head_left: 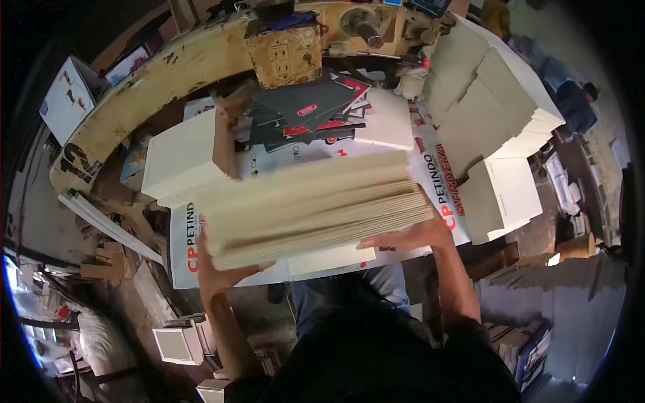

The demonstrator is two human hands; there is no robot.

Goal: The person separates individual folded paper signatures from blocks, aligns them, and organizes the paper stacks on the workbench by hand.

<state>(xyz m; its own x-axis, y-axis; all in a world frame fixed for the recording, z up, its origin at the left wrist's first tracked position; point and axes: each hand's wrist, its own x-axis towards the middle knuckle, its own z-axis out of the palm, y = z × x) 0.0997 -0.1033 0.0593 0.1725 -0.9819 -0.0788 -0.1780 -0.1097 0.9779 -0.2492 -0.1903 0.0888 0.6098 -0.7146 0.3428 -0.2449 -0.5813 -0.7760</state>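
Observation:
A thick stack of cream paper (316,208) is held over the work table between both hands. Its near edge shows layered sheets, and its top is smeared by motion. My left hand (225,275) is closed around the stack's left near corner, thumb along the front edge. On the right near corner, my right hand (416,235) grips it the same way. Beneath the stack, a pale sheet or pad (332,260) lies at the table's near edge. Printed paper (185,245) with red and black lettering covers the tabletop. Fingers under the stack are hidden.
White paper blocks (181,158) stand on the left; taller piles (490,94) rise on the right. Dark and red printed cards (302,107) lie behind the stack, before a stained machine (282,57). Grey-sided piles (557,309) stand low right. Another person (574,107) is at far right.

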